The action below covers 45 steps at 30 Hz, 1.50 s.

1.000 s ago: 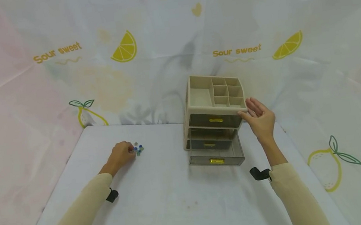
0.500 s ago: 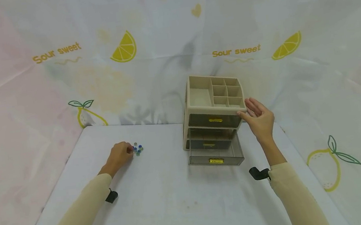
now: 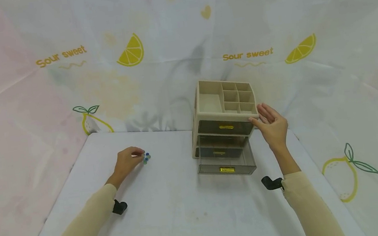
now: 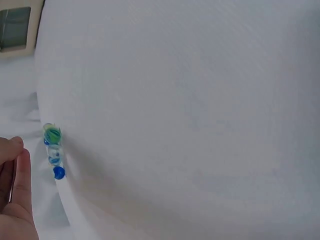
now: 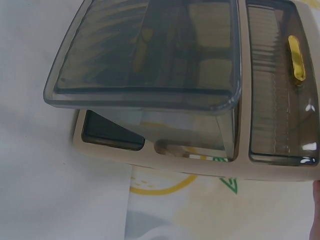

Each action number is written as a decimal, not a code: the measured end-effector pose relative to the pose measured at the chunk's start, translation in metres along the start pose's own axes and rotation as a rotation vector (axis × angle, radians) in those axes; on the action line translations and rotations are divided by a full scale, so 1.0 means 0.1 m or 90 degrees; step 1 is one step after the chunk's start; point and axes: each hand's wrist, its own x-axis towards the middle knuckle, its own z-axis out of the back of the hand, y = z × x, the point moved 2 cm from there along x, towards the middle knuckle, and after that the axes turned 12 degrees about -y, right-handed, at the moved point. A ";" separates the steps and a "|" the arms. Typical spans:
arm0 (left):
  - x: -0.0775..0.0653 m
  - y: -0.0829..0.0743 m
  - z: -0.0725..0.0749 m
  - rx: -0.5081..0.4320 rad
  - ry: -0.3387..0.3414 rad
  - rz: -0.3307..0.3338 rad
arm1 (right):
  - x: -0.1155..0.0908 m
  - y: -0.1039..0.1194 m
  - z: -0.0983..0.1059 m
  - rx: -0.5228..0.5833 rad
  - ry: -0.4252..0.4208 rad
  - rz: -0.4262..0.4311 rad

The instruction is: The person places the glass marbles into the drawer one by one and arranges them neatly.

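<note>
My left hand (image 3: pixel 128 161) is low over the white table at a small cluster of glass marbles (image 3: pixel 146 159). Its thumb and finger tips are close together; whether a marble is between them is hidden. In the left wrist view, blue, green and clear marbles (image 4: pixel 54 145) lie just beyond the fingertips. My right hand (image 3: pixel 273 128) holds the front right corner of a beige drawer organizer (image 3: pixel 227 114), thumb on the front edge and fingers along the side. Its smoky transparent middle drawer (image 3: pixel 227 168) is pulled out; the top drawer (image 3: pixel 225 126) is closed.
Open compartments (image 3: pixel 230 96) form the organizer's top. Behind the table (image 3: pixel 172 214) hangs a lemon-printed cloth (image 3: pixel 165 38). Dark wrist cameras (image 3: pixel 272 182) sit by both cuffs. The pulled-out drawer overhangs the table at the organizer's front.
My left hand drew back slightly from the marbles, then moved forward and right over them, covering some. The right hand and organizer have stayed put.
</note>
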 end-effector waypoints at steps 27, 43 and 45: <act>0.00 -1.30 -0.59 -0.225 0.121 -0.136 | 0.01 0.00 0.00 0.003 -0.002 -0.001; -0.07 -1.86 -0.92 -0.211 0.220 -0.285 | -0.01 0.02 -0.01 -0.017 -0.003 -0.006; -0.06 -1.91 -0.96 -0.183 0.238 -0.319 | -0.01 0.02 0.00 -0.015 -0.003 -0.004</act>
